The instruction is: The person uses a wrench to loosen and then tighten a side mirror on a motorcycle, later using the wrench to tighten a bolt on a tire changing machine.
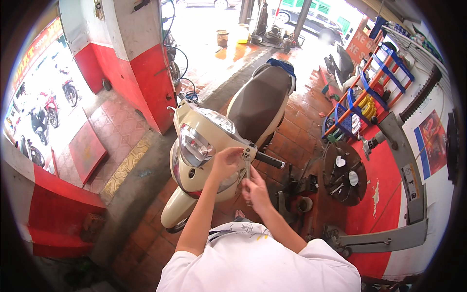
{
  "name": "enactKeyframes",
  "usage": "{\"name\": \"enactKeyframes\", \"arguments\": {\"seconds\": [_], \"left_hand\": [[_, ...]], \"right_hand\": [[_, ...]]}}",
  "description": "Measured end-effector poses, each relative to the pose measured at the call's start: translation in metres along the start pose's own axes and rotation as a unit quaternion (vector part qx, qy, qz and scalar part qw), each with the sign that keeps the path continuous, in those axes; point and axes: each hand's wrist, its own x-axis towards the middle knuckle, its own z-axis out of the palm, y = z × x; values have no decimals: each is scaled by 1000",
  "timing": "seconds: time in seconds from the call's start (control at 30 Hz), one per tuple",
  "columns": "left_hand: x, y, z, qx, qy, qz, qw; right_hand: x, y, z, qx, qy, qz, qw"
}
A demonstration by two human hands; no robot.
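A cream motor scooter (204, 127) with a brown seat (259, 95) stands before me, its headlight (194, 144) turned toward me. My right hand (256, 189) is closed around the shaft of a metal wrench (248, 169). The wrench's upper end meets the handlebar cover, just beside the black grip (270, 160). Against that same spot, my left hand (227, 162) has its fingers bent together at the wrench head. What those fingertips pinch is too small to make out.
On the right, a round tool tray (344, 191) carries wrenches and small parts. Behind it, an orange and blue rack (365, 100) leans by the wall. A grey metal machine arm (411, 185) juts out at the far right. A red and white pillar (146, 78) rises at left.
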Motion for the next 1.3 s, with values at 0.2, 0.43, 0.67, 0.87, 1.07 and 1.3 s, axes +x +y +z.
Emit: {"name": "enactKeyframes", "arguments": {"seconds": [0.2,0.43,0.67,0.87,1.07,1.3], "left_hand": [[1,9,5,123,8,22,992],[4,10,6,110,7,-2,994],[2,9,5,77,4,-16,997],[-1,13,7,64,19,-20,998],[-1,11,7,69,22,-14,997],[-1,14,8,87,27,5,996]], "right_hand": [[21,-58,-86,-193,-105,55,974],[72,-86,-100,-259,-184,85,944],[79,-92,-99,-302,-202,91,927],[32,-41,-54,-149,-72,72,984],[-2,3,4,33,-5,29,999],[26,-67,-90,-171,-132,37,976]]}}
